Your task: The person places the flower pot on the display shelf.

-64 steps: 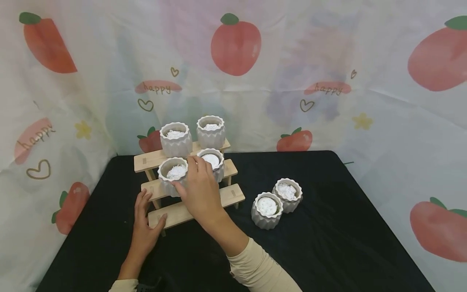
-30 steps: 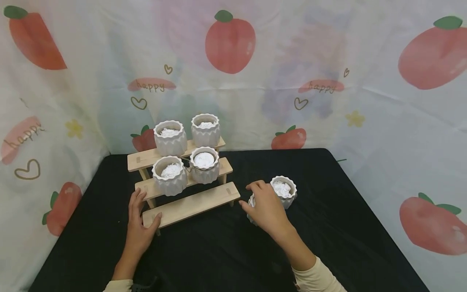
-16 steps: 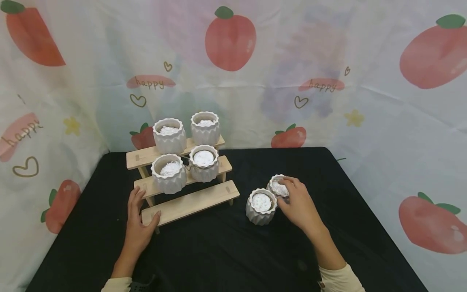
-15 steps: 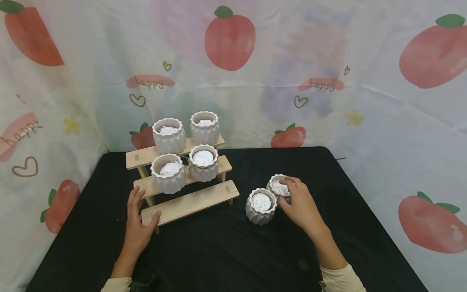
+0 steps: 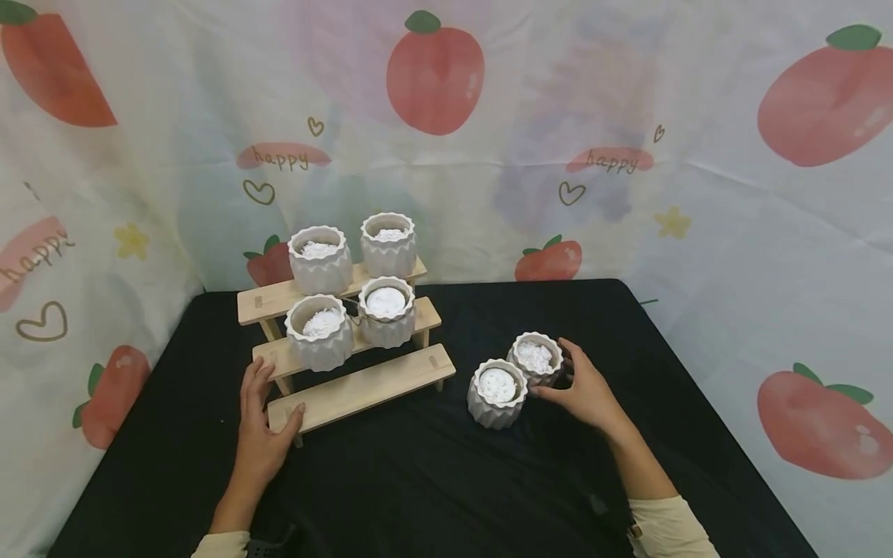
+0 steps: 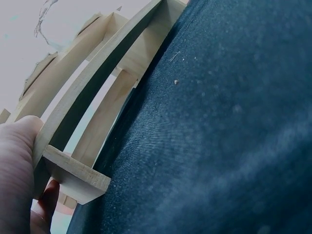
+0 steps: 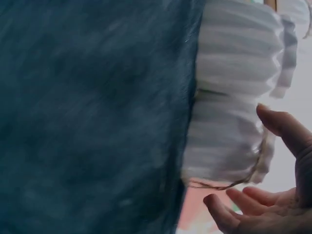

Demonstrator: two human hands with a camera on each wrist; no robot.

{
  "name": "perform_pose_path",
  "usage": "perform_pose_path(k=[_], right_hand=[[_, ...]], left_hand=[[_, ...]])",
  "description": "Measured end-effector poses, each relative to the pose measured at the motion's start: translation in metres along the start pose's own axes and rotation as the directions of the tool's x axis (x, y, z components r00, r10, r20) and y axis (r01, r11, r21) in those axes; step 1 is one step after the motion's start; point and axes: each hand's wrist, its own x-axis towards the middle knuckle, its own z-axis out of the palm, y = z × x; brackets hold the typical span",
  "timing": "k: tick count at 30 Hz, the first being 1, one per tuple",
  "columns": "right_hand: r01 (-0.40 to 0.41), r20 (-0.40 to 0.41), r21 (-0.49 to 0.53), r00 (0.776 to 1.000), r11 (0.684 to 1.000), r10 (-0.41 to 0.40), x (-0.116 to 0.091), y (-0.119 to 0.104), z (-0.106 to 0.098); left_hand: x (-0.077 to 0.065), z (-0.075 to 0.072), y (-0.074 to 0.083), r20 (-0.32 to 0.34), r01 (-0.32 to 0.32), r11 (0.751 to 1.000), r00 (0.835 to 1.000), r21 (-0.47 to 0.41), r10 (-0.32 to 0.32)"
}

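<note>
A three-step wooden stand (image 5: 370, 390) sits at left on the black table. My left hand (image 5: 260, 448) holds its left end; in the left wrist view the thumb (image 6: 22, 141) lies over a step and a finger shows underneath. On the right stand two white fluted pots with white filling, a front pot (image 5: 492, 412) and a rear pot (image 5: 549, 377), touching or nearly so. My right hand (image 5: 587, 394) is spread around the right side of the rear pot. In the right wrist view, the thumb overlaps this pot (image 7: 219, 136) and the fingers show a gap from it.
Similar pots stand on the top step, one left (image 5: 321, 275) and one right (image 5: 388, 259). The middle step bears a left pot (image 5: 322, 353) and a right pot (image 5: 387, 333). Behind the black tabletop (image 5: 418, 480) hangs a fruit-print curtain (image 5: 474, 201).
My right hand has left the middle-step pots and moved right to the rear loose pot. From over its rim, the hand has shifted to its right side. My left hand stays on the stand.
</note>
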Motion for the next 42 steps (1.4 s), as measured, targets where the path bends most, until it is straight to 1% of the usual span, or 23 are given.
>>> perform_pose_path(k=[2,5,8,10,13,16,19,23,27,32,35,39,42], right_hand=[[-0.049,0.037,0.096,0.998,0.994,0.046,0.001,0.005,0.000],[-0.093,0.078,0.184,0.994,0.978,0.080,0.003,0.010,-0.002],[-0.102,0.094,0.236,0.992,0.966,0.082,0.004,0.012,-0.003],[-0.095,0.094,0.253,0.993,0.963,0.074,0.005,0.012,-0.003],[-0.077,0.090,0.252,0.994,0.965,0.056,0.007,0.010,-0.004],[-0.066,0.086,0.237,0.995,0.969,0.047,0.009,0.006,-0.004],[-0.062,0.077,0.202,0.996,0.977,0.047,0.012,0.002,-0.003],[-0.043,0.073,0.155,0.997,0.987,0.032,0.018,0.000,-0.002],[-0.021,0.074,0.170,0.997,0.985,0.009,0.022,-0.001,0.000],[-0.034,0.058,0.197,0.998,0.980,0.023,0.023,0.000,0.005],[-0.043,0.041,0.203,0.999,0.978,0.036,0.023,0.001,0.008],[-0.048,0.015,0.212,0.999,0.976,0.046,0.023,0.000,0.008],[-0.052,0.001,0.202,0.999,0.978,0.053,0.023,0.000,0.008]], left_hand=[[-0.001,0.001,0.003,-0.007,0.006,1.000,1.000,0.004,-0.006],[-0.001,0.002,0.009,-0.019,0.018,1.000,1.000,0.008,-0.018],[-0.001,0.003,0.011,-0.025,0.036,0.999,0.999,0.017,-0.036],[0.000,0.003,0.008,-0.019,0.044,0.999,0.999,0.023,-0.043],[0.000,0.002,0.004,-0.008,0.046,0.999,0.999,0.026,-0.046],[0.000,0.000,0.002,-0.002,0.027,0.999,1.000,0.017,-0.027],[0.000,0.000,0.001,0.000,0.010,1.000,1.000,0.007,-0.010],[0.000,0.000,0.000,-0.001,0.020,1.000,1.000,0.012,-0.020],[0.000,0.001,-0.001,-0.004,0.041,0.999,0.999,0.013,-0.041],[-0.001,0.001,0.000,0.000,0.058,0.998,0.998,0.026,-0.058],[-0.001,0.001,0.001,0.005,0.055,0.998,0.998,0.033,-0.055],[0.000,0.000,0.001,0.006,0.034,0.999,0.999,0.024,-0.034],[0.000,0.000,0.000,0.007,0.033,0.999,0.999,0.022,-0.033]])
